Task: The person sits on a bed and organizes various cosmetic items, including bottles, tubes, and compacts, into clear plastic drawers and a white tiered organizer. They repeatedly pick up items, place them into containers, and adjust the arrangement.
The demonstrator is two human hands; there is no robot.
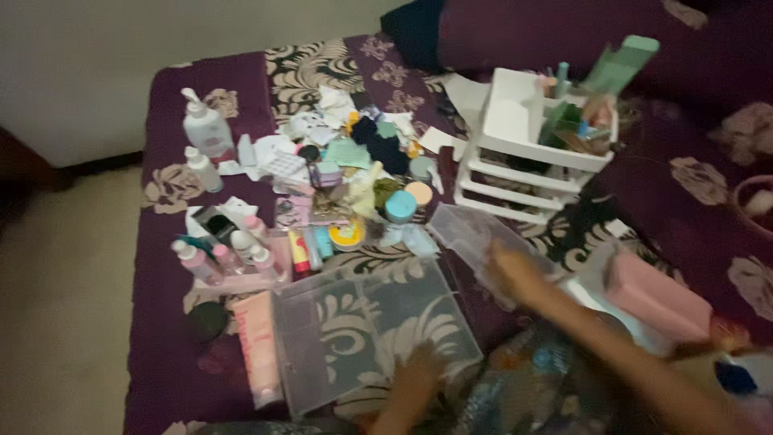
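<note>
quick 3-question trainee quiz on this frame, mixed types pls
1. True or false: the left hand rests on the near edge of the large clear plastic tray.
2. What does the right hand touch? A) white pump bottle B) small clear plastic drawer C) pink box
3. Fill in: the white plastic drawer organiser stands on a purple patterned ____.

Key: 1 true. 2 B, the small clear plastic drawer. 3 bedspread.
</note>
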